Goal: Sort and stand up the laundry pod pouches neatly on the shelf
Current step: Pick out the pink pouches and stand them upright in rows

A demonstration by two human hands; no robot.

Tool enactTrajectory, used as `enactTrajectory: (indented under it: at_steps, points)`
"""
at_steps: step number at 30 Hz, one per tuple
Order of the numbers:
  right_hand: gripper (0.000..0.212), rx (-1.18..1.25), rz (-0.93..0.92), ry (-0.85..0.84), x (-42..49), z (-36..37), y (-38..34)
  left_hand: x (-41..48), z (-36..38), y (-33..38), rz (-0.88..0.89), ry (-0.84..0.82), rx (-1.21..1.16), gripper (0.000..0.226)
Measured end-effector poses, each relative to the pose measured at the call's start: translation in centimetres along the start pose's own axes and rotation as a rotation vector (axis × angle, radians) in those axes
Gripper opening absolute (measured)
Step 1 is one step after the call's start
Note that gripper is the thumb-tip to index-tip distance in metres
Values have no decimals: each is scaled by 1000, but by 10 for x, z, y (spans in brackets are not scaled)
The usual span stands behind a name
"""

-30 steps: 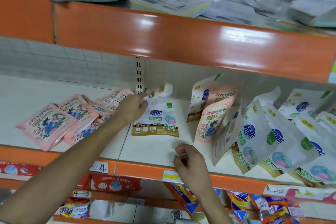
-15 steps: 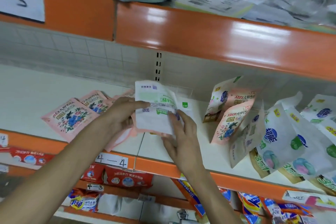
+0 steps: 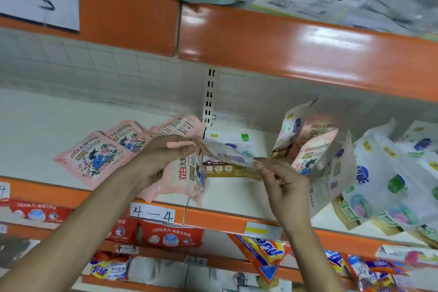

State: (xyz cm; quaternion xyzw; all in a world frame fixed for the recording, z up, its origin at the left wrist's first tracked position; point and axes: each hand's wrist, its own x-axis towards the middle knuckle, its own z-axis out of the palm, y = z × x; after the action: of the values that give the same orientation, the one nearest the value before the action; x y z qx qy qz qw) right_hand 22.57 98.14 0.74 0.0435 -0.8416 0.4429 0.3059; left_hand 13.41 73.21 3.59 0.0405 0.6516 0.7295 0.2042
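My left hand [image 3: 163, 156] grips a bunch of pink pouches [image 3: 187, 178] marked 立白 at mid-frame, above the tag [image 3: 152, 214] reading "4—4". My right hand [image 3: 282, 182] pinches the end of a blurred white pouch [image 3: 227, 155] stretched between both hands, over the middle of the shelf [image 3: 237, 197].

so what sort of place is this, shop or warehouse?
Probably a shop or stockroom aisle: orange-edged shelving with a handwritten "4—4" bay label, many laundry pod pouches in two designs, and more red packs on the tier below.

Bare forearms [image 3: 90, 216] — a bare left hand [image 3: 163, 159] and right hand [image 3: 283, 182].
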Motion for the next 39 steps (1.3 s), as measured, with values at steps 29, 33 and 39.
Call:
enactTrajectory:
  at_steps: [29, 33, 39]
  points:
    - [8, -746, 56, 203, -12, -48, -38, 10, 77, 26, -95, -114, 106, 9]
    - [9, -693, 52, 184, -10, -49, -36, 1, 83, 27, -145, -125, -64, 12]
    - [9, -692, 61, 74, -5, -45, -36, -1, 78, 15, -182, -58, -179, 9]
